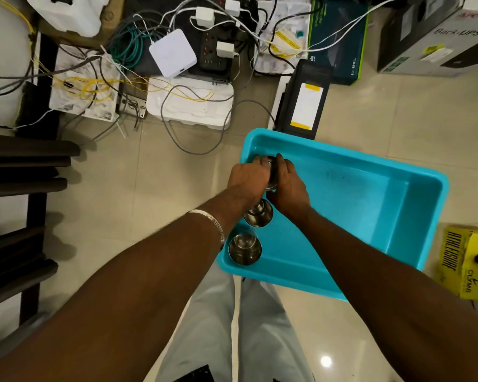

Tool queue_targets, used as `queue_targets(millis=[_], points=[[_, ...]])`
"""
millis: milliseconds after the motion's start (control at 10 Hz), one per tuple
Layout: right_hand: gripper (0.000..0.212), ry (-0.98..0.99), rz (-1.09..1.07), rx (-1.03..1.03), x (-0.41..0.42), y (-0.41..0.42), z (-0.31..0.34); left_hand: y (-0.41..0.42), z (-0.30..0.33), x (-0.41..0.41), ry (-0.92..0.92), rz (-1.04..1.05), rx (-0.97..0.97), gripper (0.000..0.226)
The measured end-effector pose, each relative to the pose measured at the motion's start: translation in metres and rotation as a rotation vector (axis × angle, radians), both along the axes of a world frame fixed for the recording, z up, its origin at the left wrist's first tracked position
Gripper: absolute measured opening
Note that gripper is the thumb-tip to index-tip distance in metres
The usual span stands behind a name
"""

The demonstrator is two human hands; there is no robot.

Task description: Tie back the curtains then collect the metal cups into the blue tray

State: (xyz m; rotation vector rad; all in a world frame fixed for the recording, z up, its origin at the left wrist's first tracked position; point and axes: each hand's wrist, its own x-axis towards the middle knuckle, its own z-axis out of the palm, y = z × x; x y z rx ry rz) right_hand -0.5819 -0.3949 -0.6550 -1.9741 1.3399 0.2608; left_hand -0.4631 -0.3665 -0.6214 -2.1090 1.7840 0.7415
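A blue tray lies on the tiled floor in front of me. Along its left side stand two metal cups: one in the near left corner and another just beyond it. Both my hands are inside the tray at its far left. My left hand and my right hand are wrapped around a third metal cup, which shows only as a sliver of steel between the fingers. No curtains are in view.
Beyond the tray lie tangled cables, white foam packing, a white box, a power strip and a black device. Cardboard boxes stand at far right, a yellow box right of the tray, dark furniture at left.
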Motion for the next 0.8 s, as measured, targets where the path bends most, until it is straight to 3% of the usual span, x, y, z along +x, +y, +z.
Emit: queue_targets(millis=[200,600,800], points=[[0.112,0.009,0.053,-0.006,-0.008,0.006,0.009,0.006,0.009,0.001,0.071,0.078,-0.059,0.073],[0.07,0.067,-0.072,-0.141,0.004,0.026,0.089,0.043,0.074,0.038,0.176,0.118,-0.197,0.068],[0.068,0.038,0.006,-0.245,0.034,0.045,0.131,0.061,0.112,0.068,0.136,0.168,-0.346,0.062]])
